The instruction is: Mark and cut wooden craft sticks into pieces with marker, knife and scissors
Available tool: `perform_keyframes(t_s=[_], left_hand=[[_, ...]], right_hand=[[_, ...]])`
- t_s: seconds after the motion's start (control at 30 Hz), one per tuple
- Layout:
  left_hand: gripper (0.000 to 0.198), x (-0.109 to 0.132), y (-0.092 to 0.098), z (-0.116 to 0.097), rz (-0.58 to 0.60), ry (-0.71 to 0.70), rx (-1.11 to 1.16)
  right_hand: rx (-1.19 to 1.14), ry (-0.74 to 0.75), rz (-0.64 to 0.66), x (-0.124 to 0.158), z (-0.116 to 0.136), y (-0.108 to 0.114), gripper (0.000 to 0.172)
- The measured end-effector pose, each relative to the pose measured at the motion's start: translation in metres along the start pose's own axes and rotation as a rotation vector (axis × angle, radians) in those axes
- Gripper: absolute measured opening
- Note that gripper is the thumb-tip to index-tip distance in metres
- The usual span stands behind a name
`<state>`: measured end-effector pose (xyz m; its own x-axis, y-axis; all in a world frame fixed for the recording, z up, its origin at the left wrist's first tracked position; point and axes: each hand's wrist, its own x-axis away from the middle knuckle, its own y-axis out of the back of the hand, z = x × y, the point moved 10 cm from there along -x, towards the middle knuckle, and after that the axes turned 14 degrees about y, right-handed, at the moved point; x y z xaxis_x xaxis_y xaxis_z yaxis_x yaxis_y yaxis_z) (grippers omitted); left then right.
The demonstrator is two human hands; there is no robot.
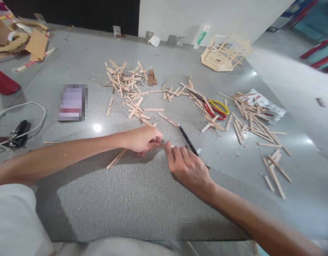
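Note:
My left hand (146, 139) is closed in a pinch on a wooden craft stick (162, 145), whose short visible part lies between both hands. The curled fingers of my right hand (188, 164) grip the stick's other end, and they hide most of it. From under my left wrist, paired craft sticks (116, 159) slant down to the left; whether they join what I hold is hidden. A slim black pen-like tool (189, 139) lies just beyond my right hand, partly covered by it.
Heaped craft sticks (123, 80) lie at the back, with more sticks (256, 122) on the right. Scissors with red and yellow handles (218, 109) rest among them. A stick-built frame (224, 53) stands at the back right. A blurred-out phone-like object (71, 102) and cable (33, 103) are left.

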<state>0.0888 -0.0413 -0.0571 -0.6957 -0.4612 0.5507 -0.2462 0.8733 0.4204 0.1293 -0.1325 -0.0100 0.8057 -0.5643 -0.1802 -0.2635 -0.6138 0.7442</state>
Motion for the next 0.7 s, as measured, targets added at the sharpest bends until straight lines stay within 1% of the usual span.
perform_keyframes(t_s=[0.33,0.53,0.6,0.7], left_hand=[[0.027,0.002,0.002,-0.002,-0.017,0.01,-0.011],[0.029,0.002,0.002,0.0,-0.024,0.024,-0.007],[0.029,0.001,0.002,0.0,-0.024,0.023,0.0],[0.028,0.001,0.003,0.0,-0.026,0.017,0.005]], right_hand=[[0.054,-0.01,0.102,-0.004,0.005,-0.001,0.025],[0.101,-0.035,0.148,-0.004,0.005,-0.001,0.022],[0.064,-0.056,0.137,-0.001,0.001,-0.004,0.022],[-0.083,-0.068,0.049,0.007,-0.005,-0.01,0.025]])
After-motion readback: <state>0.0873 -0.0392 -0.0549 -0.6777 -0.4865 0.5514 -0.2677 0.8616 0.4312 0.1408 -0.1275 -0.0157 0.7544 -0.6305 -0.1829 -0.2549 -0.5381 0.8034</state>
